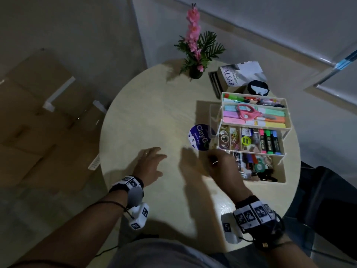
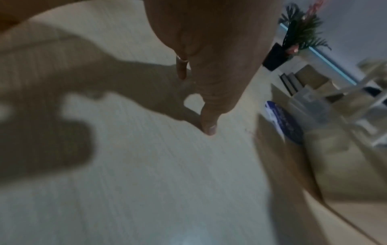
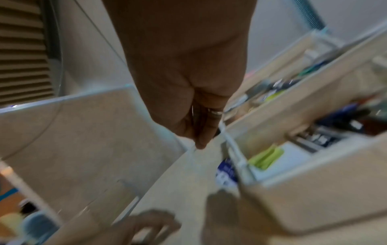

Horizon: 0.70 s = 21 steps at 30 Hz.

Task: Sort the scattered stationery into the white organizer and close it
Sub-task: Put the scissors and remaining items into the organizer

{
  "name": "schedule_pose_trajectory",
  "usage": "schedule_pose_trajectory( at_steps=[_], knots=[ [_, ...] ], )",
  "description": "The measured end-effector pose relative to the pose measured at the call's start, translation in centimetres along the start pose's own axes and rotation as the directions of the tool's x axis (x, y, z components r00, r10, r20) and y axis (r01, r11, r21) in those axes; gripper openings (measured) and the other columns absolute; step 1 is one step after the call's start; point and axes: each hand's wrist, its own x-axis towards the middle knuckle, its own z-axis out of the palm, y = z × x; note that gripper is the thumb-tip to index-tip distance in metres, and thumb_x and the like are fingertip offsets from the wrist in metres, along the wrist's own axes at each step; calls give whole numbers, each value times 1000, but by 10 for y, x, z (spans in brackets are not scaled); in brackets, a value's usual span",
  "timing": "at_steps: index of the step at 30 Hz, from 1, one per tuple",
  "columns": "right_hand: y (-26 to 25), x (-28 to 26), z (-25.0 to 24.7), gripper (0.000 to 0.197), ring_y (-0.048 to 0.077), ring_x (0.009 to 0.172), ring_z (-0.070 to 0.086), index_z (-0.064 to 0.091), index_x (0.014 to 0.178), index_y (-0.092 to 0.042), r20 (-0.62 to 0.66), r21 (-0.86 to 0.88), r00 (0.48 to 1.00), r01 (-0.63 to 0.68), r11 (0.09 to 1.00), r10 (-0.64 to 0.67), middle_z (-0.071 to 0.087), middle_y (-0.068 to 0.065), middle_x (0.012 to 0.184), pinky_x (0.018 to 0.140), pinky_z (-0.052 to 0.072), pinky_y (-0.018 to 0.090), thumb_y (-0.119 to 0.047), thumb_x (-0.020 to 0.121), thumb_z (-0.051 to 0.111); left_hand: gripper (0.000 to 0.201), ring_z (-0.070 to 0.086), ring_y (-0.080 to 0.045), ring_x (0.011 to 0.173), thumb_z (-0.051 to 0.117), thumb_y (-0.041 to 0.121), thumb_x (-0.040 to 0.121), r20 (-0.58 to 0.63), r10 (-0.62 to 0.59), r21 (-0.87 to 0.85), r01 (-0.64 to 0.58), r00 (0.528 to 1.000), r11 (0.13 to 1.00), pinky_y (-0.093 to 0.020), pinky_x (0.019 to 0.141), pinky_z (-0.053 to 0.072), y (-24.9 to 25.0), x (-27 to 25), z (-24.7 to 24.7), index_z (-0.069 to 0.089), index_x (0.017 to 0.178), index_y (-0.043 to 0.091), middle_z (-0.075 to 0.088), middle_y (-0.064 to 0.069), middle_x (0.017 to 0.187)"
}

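Note:
The white organizer stands open in three stepped tiers at the table's right. Pink scissors lie on pastel notes in the top tier. Highlighters and tape rolls fill the middle tier, and mixed small items the bottom one. Its clear lid hangs off the left side. My right hand is at the organizer's near left corner, and its curled fingers pinch the lid's edge; the view is blurred. My left hand hovers spread over bare table, holding nothing.
A round blue ClayGo disc lies on the table just left of the organizer. Behind stand a flower pot, a book and a black round object. Cardboard boxes cover the floor at left.

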Motion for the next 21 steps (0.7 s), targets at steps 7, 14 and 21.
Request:
schedule_pose_trajectory(
  at_steps=[7, 14, 21],
  knots=[
    [0, 0, 116, 39, 35, 96, 66, 64, 129, -6, 305, -195, 947, -39, 980, 99, 66, 16, 109, 82, 55, 41, -3, 91, 60, 71, 23, -30, 151, 84, 13, 82, -37, 19, -27, -20, 999, 999, -48, 117, 38, 4, -2, 0, 57, 147, 23, 27, -1, 168],
    [9, 3, 140, 22, 37, 86, 62, 70, 110, -5, 231, -239, 969, -30, 970, 87, 58, 15, 104, 75, 51, 36, -2, 90, 62, 70, 20, -32, 152, 79, 11, 88, -47, 56, -44, -58, 997, 997, -44, 120, 33, 3, -10, -2, 51, 151, 24, 20, -2, 171],
    [3, 21, 142, 16, 39, 87, 67, 67, 106, -4, 261, -331, 952, -69, 941, 162, 64, 15, 100, 71, 46, 37, -9, 91, 61, 70, 20, -31, 151, 80, 13, 87, -44, 58, -42, -60, 997, 997, -42, 121, 32, 1, -8, -1, 52, 150, 23, 20, -1, 169]
  ],
)
